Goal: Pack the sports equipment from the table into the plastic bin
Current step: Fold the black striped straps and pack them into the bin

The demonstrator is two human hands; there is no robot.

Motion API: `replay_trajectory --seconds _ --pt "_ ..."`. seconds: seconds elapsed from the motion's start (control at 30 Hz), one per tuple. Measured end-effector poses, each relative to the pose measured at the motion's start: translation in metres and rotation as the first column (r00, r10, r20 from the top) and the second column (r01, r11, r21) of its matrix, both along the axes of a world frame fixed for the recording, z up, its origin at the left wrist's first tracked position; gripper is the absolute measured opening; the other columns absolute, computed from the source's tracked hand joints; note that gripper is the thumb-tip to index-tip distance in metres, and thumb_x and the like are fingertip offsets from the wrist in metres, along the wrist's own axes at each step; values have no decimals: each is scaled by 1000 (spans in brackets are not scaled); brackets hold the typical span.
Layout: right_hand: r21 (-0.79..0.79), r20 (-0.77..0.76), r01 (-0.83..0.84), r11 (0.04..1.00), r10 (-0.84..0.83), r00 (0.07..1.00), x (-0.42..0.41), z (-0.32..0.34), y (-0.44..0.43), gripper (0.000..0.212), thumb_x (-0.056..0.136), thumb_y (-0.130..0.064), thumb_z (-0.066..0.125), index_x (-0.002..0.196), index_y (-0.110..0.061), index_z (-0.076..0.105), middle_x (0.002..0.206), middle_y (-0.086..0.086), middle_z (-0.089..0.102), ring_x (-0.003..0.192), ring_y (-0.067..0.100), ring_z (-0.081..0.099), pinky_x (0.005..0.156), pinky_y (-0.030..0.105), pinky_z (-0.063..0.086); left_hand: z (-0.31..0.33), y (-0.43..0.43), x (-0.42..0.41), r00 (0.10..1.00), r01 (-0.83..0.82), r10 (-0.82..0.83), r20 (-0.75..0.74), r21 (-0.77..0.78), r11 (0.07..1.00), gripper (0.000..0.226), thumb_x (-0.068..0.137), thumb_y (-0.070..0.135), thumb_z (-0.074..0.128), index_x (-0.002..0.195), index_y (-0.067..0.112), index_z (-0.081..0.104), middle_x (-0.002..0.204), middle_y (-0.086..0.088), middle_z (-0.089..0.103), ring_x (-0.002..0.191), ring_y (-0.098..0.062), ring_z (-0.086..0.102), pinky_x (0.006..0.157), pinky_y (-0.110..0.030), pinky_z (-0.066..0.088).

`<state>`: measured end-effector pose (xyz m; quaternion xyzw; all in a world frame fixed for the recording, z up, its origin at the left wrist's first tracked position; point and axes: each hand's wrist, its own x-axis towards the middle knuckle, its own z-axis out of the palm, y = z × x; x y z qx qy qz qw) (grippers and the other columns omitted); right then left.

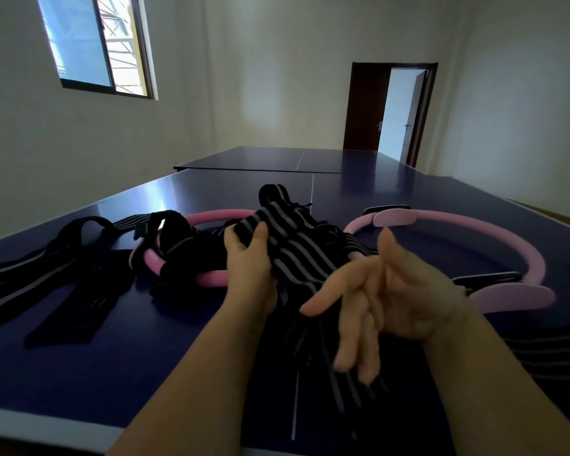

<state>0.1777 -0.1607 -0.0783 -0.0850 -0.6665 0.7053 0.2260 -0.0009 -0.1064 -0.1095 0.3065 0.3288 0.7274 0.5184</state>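
Left grip [249, 258] clutches striped band [293, 245] | right grip [385, 297] slack — splayed above band | table [46, 422] edge under both forearms

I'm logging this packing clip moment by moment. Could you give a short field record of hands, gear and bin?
left hand: grips the striped band above the table
right hand: open, blurred, holding nothing
left pink ring: on the table, partly under black straps
right pink ring: on the table, right of the hands
plastic bin: not in view
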Motion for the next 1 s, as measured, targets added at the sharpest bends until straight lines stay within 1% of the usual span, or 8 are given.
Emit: replay_trajectory --seconds 0.07,0.13,0.27,0.4,0.57,0.73,0.83,1.0 --pt "7 -73 97 995 -97 993 -4 0 3 65 94 -61 44 116 -6 70 86 15 76 62 19 73 56 24 57 3 -3 -1 998 64 -64 7 51 997 21 102 19 53 122 22 48 113 -9 65 98 -25 69 70 -38 62" --pt "-98 -244 469 877 -479 843 -7 1 8 46 96 -48 46 91 -13 75 62 7 68 36 9 54 43 17 39 3 -4 -2 993 115 -114 -12 76 990 19 100 20 56 119 23 52 118 -11 67 103 -27 69 80 -44 61" --pt "14 -75 952 307 -949 307 -12 -6 29 25 92 -37 64 78 -17 57 57 -2 50 39 8 32 64 31 36 3 -8 3 980 184 -174 -98 100 978 18 98 18 59 116 21 57 113 -10 70 95 -23 71 73 -36 61" --pt "78 58 876 476 -879 473 -28 -11 20 16 93 -30 65 101 -17 70 86 -3 76 74 11 71 61 22 52 3 -10 4 962 239 -217 -167 120 964 23 96 13 62 119 15 61 108 -7 74 95 -22 73 71 -30 59" --pt "37 -74 867 496 -864 498 -27 -15 23 19 94 -7 61 107 -16 71 96 3 77 88 17 74 72 24 57 3 -14 7 938 336 -323 -124 106 936 26 93 11 63 120 11 64 117 -12 71 106 -28 70 82 -36 58" --pt "2 -97 922 388 -917 386 -19 -20 33 25 93 -3 60 103 -22 74 98 1 77 95 19 73 79 32 56 18 -20 9 806 421 -373 459 -3 907 48 101 41 37 137 15 54 146 -12 51 133 -33 49 104 -44 42" --pt "-82 -102 892 446 -894 437 -24 -20 30 29 94 5 49 92 -11 74 92 3 76 82 19 73 68 28 58 8 -21 8 856 515 -515 47 -161 842 64 95 61 42 124 9 65 123 -18 68 113 -33 66 94 -45 51" --pt "-123 -24 853 507 -861 508 -22 -13 24 30 94 -4 45 93 -12 74 96 8 75 89 25 71 74 35 59 0 -18 9 887 374 -397 -235 -137 917 24 97 14 57 121 16 61 105 -13 73 91 -26 73 71 -37 58"
